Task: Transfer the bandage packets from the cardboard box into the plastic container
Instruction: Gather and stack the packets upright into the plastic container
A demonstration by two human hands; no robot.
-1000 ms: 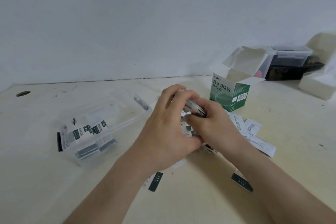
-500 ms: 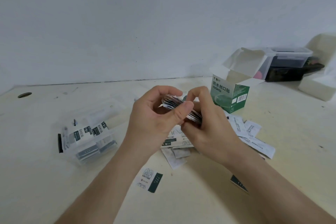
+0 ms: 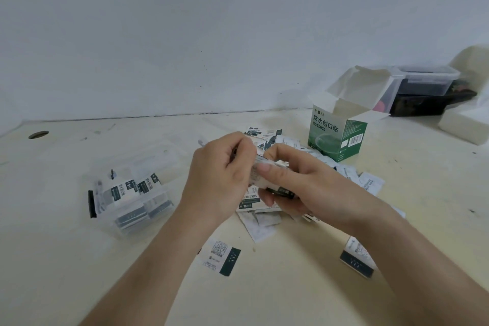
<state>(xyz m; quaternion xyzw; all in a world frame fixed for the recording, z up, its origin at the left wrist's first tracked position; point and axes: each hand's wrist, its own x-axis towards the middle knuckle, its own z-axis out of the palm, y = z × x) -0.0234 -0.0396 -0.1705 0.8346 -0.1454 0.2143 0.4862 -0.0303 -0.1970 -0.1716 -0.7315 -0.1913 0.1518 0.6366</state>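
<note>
Holding a small stack of bandage packets (image 3: 281, 190), both hands meet just left of the cardboard box (image 3: 336, 137) and a bit closer to the person. The left hand (image 3: 219, 180) has its fingers curled round one end of the stack. The right hand (image 3: 301, 188) pinches the other end, with the thumb on top and the fingers under it. The stack is up in the air, above the table (image 3: 291, 294).

The cardboard box is green and white. It stands upright and its top flaps are open. I cannot see what is inside it.

The plastic container (image 3: 156, 159) is clear and sits far to the left of the box, well apart from it. Some packets are in it already, some lying flat and some on their edges.

Lots of loose packets (image 3: 370, 182) lie on the table in front of the box and to its left, under the hands. A lone packet (image 3: 221, 257) lies further from the box, under the left arm. A second packet (image 3: 356, 259) lies beside the right arm.

Behind the box, to its right, there is a lidded tub (image 3: 428, 79) with dark things in it.
</note>
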